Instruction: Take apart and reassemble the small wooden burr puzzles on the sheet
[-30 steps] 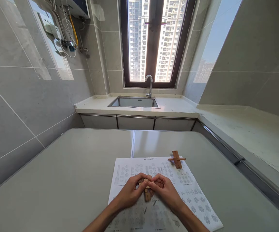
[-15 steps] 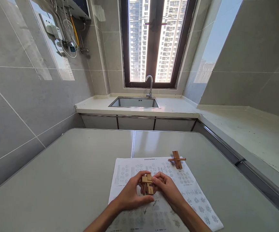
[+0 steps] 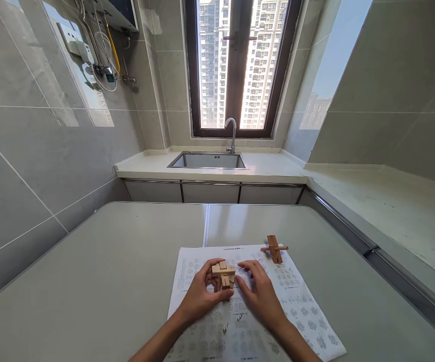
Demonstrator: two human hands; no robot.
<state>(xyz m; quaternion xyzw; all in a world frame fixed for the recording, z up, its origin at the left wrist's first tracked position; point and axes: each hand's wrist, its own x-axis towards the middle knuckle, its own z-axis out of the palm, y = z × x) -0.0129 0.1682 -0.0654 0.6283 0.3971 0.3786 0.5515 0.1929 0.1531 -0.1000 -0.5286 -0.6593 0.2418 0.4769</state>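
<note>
A pale wooden interlocking puzzle (image 3: 223,274) sits upright in my left hand (image 3: 202,296), whose fingers and thumb wrap round it just above a printed instruction sheet (image 3: 296,306). My right hand (image 3: 259,294) is beside it on the right, fingers loosely curved over the paper, thumb tip near the puzzle's lower edge and holding nothing that I can see. A darker wooden cross-shaped piece (image 3: 274,248) lies on the sheet's far right corner, apart from both hands.
The sheet lies on a grey table (image 3: 108,271) with a seam down its middle. Behind stands a counter with a steel sink (image 3: 208,160) and tap (image 3: 232,131) under a window. A counter (image 3: 398,206) runs along the right; tiled wall is on the left.
The puzzle has moved up and to the left with my left hand. My right hand has come off it and its fingers have spread out.
</note>
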